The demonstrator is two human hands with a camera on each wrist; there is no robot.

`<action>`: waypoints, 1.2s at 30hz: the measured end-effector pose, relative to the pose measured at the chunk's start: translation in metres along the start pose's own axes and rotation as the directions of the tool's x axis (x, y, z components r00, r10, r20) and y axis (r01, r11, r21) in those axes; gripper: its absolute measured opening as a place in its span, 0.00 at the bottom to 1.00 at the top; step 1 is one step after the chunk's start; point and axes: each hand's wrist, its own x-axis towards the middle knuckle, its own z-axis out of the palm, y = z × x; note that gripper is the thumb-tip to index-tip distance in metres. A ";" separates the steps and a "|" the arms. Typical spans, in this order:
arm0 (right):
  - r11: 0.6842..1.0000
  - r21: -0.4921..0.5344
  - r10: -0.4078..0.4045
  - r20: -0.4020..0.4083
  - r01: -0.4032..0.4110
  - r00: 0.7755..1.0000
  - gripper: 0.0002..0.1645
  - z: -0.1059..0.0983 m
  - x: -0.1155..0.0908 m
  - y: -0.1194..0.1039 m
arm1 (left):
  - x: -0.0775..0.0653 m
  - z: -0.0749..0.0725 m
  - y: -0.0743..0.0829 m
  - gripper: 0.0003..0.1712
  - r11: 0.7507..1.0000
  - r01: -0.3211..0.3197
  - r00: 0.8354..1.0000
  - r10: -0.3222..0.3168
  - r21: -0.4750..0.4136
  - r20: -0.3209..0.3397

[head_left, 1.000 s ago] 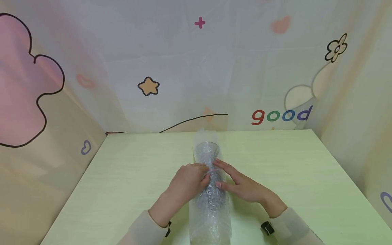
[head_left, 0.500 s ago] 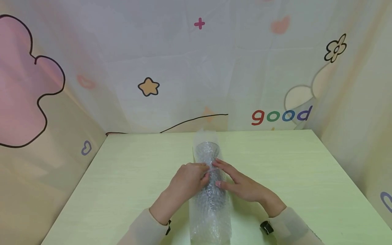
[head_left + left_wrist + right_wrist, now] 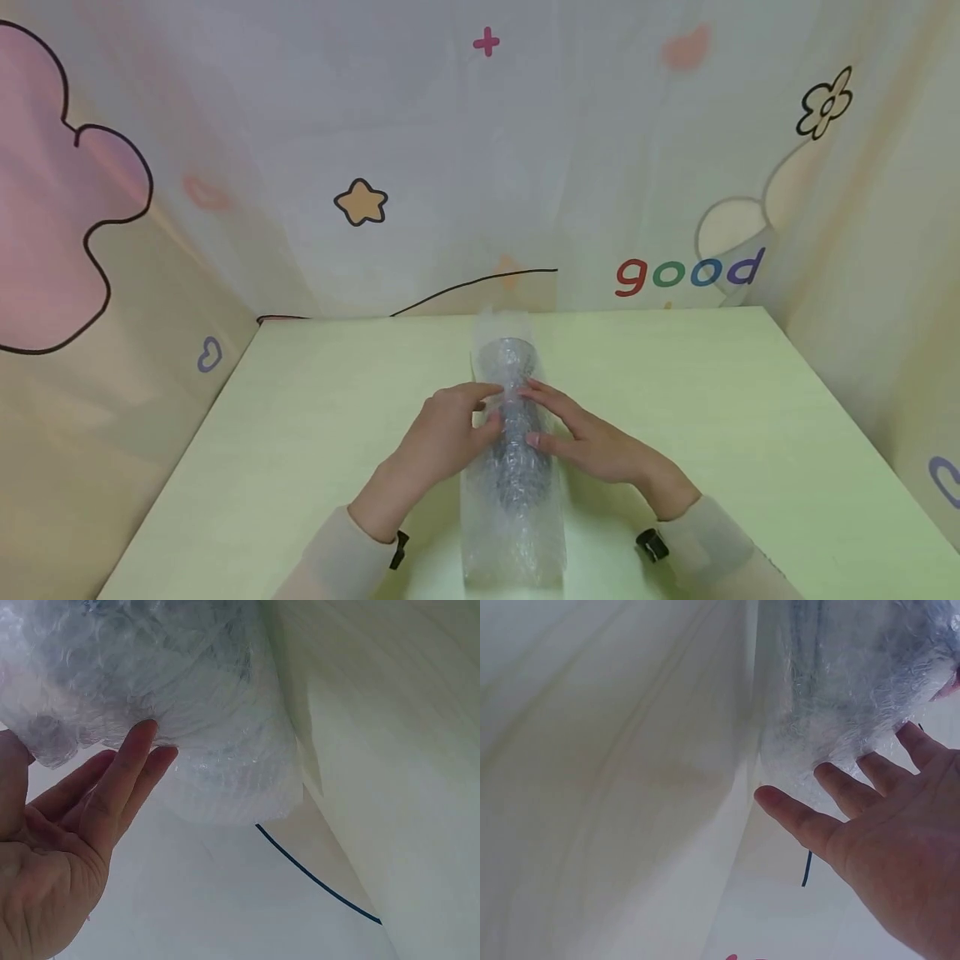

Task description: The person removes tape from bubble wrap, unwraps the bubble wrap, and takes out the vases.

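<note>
A long bundle of clear bubble wrap (image 3: 517, 533) lies lengthwise across the middle of the table in the head view. Within its layers a greyish object shows, with a rounded far end; its kind cannot be made out. My left hand (image 3: 447, 429) is at the bundle's left side, thumb and fingers apart. In the left wrist view its fingertips (image 3: 142, 735) touch the wrap. From the right, my right hand (image 3: 600, 442) rests its extended fingers and thumb on the wrap. The right wrist view shows the spread fingers (image 3: 847, 787) along the bundle's side.
The pale green table (image 3: 300, 467) spreads out on both sides of the bundle. A printed cloth backdrop (image 3: 450, 125) stands at the back and both sides. Black straps (image 3: 652, 545) show at the wrists.
My left hand's thumb and fingers have parted from a pinch on the wrap and moved slightly left. The right hand stays on the bundle. The head view has shifted slightly.
</note>
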 end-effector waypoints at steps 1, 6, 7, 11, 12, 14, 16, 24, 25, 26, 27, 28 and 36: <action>1.000 -0.004 0.002 0.000 -0.002 1.000 0.39 -0.001 0.000 0.000 | 0.000 -0.001 -0.001 0.23 1.000 0.011 1.000 -0.011 -0.026 0.000; 1.000 -0.011 -0.003 -0.002 0.003 1.000 0.40 -0.005 0.003 -0.002 | 0.000 -0.008 -0.005 0.28 0.993 0.045 0.999 -0.046 -0.105 -0.006; 1.000 -0.008 -0.006 -0.001 0.006 1.000 0.40 -0.005 0.003 -0.002 | 0.000 -0.010 -0.006 0.28 0.992 0.052 0.999 -0.053 -0.115 -0.009; 1.000 0.004 -0.007 -0.003 0.007 1.000 0.40 -0.008 0.004 -0.004 | 0.000 -0.014 -0.009 0.29 0.988 0.075 0.996 -0.080 -0.134 -0.030; 1.000 0.006 -0.007 -0.006 0.007 1.000 0.41 -0.008 0.004 -0.004 | 0.000 -0.015 -0.010 0.29 0.988 0.077 0.996 -0.082 -0.133 -0.035; 1.000 0.009 -0.004 -0.008 0.004 1.000 0.41 -0.009 0.003 -0.004 | -0.001 -0.016 -0.012 0.29 0.987 0.089 0.995 -0.095 -0.137 -0.038; 1.000 0.015 -0.001 -0.004 0.001 1.000 0.41 -0.008 0.003 -0.004 | -0.003 -0.019 -0.016 0.29 0.984 0.109 0.993 -0.115 -0.138 -0.036; 1.000 0.005 0.030 0.007 -0.030 1.000 0.41 -0.005 0.004 -0.003 | -0.014 -0.028 -0.034 0.29 0.963 0.206 0.977 -0.211 -0.175 -0.011; 1.000 0.000 0.025 0.006 -0.025 1.000 0.41 -0.005 0.004 -0.003 | -0.014 -0.030 -0.036 0.30 0.960 0.213 0.976 -0.218 -0.181 -0.006; 1.000 -0.003 0.020 0.005 -0.020 1.000 0.41 -0.005 0.004 -0.003 | -0.016 -0.031 -0.038 0.30 0.957 0.223 0.974 -0.227 -0.186 0.000; 1.000 -0.008 0.012 0.005 -0.012 1.000 0.40 -0.005 0.004 -0.003 | -0.017 -0.033 -0.040 0.31 0.954 0.232 0.972 -0.234 -0.189 0.009; 1.000 -0.012 0.007 0.006 -0.007 1.000 0.40 -0.005 0.005 -0.002 | -0.018 -0.034 -0.042 0.32 0.951 0.240 0.970 -0.241 -0.194 0.018; 1.000 -0.006 -0.011 0.010 0.011 1.000 0.41 -0.004 0.003 -0.001 | -0.024 -0.038 -0.058 0.36 0.942 0.268 0.963 -0.258 -0.203 0.075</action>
